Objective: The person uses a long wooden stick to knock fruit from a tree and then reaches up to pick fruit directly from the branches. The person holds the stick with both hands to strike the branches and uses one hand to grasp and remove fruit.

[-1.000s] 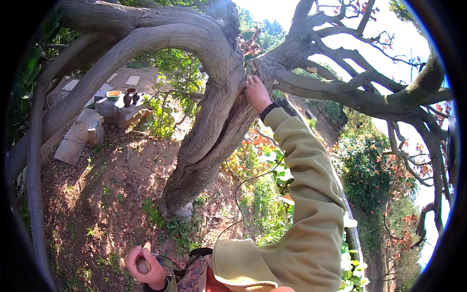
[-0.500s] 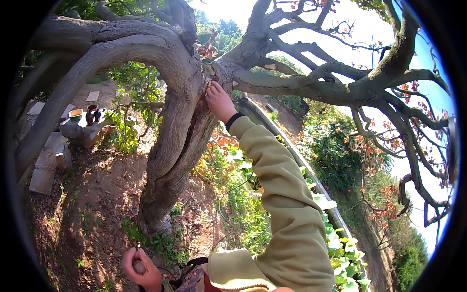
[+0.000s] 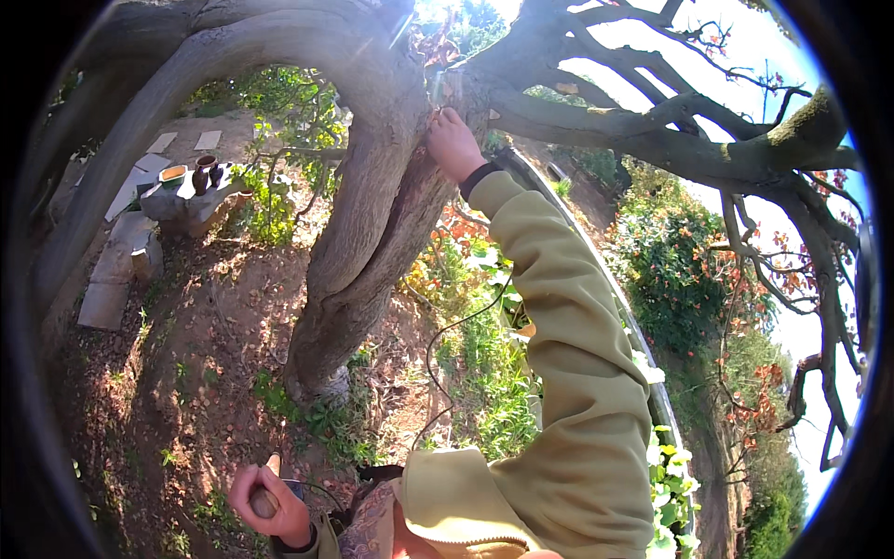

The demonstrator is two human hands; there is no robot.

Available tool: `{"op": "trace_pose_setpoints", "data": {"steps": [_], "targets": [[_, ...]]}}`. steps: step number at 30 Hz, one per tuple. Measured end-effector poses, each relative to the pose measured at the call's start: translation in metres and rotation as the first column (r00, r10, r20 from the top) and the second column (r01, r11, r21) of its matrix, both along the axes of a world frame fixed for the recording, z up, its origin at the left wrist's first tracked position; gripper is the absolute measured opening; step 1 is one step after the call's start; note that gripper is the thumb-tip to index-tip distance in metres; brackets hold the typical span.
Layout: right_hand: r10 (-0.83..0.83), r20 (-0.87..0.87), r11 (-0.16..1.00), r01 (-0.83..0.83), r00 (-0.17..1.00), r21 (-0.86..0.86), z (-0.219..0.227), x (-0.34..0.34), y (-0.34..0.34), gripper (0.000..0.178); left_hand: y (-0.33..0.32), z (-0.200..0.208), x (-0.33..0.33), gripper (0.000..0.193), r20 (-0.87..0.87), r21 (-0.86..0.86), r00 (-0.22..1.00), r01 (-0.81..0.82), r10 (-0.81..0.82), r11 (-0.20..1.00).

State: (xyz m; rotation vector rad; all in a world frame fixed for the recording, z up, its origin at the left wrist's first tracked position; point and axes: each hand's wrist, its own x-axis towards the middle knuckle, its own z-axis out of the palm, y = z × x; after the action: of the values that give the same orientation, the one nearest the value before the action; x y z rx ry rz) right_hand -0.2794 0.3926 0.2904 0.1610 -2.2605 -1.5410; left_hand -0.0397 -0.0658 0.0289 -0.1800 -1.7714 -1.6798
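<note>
My right hand (image 3: 454, 147) is raised to the fork of a thick, gnarled tree trunk (image 3: 358, 210). Its fingers are pressed together against the bark near the top of the long split; what they pinch is hidden. Low at the left, my left hand (image 3: 279, 514) is closed around a rounded wooden handle (image 3: 264, 504). A short pale tip shows above its thumb, but the rest of the tool is concealed by the fingers. Olive sleeves cover both arms.
Heavy branches (image 3: 643, 140) spread overhead and to the right. Behind the trunk at left, pots (image 3: 207, 168) stand on a stone table (image 3: 172, 203). A dark thin cable (image 3: 431, 359) loops near my body. A long pale ledge (image 3: 596, 252) runs beyond my right arm.
My view has tilted, so the trunk and right hand appear higher and farther right. The right hand stays at the fork. More of the pale tip shows above the left hand.
</note>
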Motion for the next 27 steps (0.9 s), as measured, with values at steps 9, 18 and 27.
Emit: {"op": "trace_pose_setpoints", "data": {"steps": [9,18,27], "targets": [[0.213,-0.069,0.971,-0.219,0.975,-0.095,-0.001,-0.001,0.01,0.017,0.014,-0.001,0.021,0.015,-0.007,0.03,1.0,-0.013,0.013,0.999],[0.297,-0.138,0.939,-0.315,0.945,-0.14,-0.015,-0.013,0.026,0.027,0.031,0.016,0.037,0.011,0.07,0.148,0.997,-0.031,0.021,0.989],[0.146,-0.214,0.964,-0.187,0.966,-0.189,-0.02,0.006,0.005,0.036,0.024,0.021,0.047,0.01,0.025,0.182,0.994,-0.113,0.11,0.977]]}}
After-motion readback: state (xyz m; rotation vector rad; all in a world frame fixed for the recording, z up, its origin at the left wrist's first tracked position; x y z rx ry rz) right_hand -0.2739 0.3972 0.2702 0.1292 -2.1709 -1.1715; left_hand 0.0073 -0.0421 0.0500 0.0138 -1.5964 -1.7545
